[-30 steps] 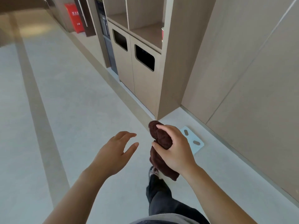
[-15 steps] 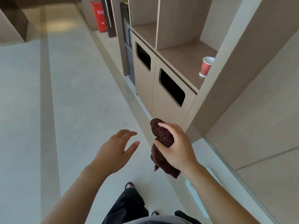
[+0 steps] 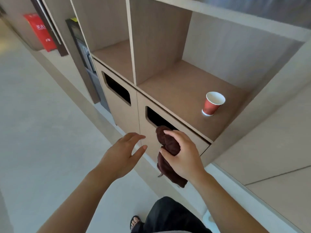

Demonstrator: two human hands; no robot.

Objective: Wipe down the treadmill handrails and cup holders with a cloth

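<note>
Two hands occupy the foreground; no treadmill is visible; the bin slot (image 3: 157, 119) interior is dark. Right hand (image 3: 182, 156) is clamped around the bunched brown cloth (image 3: 168, 143), which partly hangs below; left hand (image 3: 122, 154) is spread empty beside it, not touching.

One head-worn wide-angle view, looking forward and steeply down. Close in front: both forearms, left hand (image 3: 123, 153) and right hand (image 3: 182, 154). Wooden cabinet (image 3: 168, 73) fills the upper right, near. Pale floor (image 3: 42, 132) runs off left. Edges bend with the lens.
</note>
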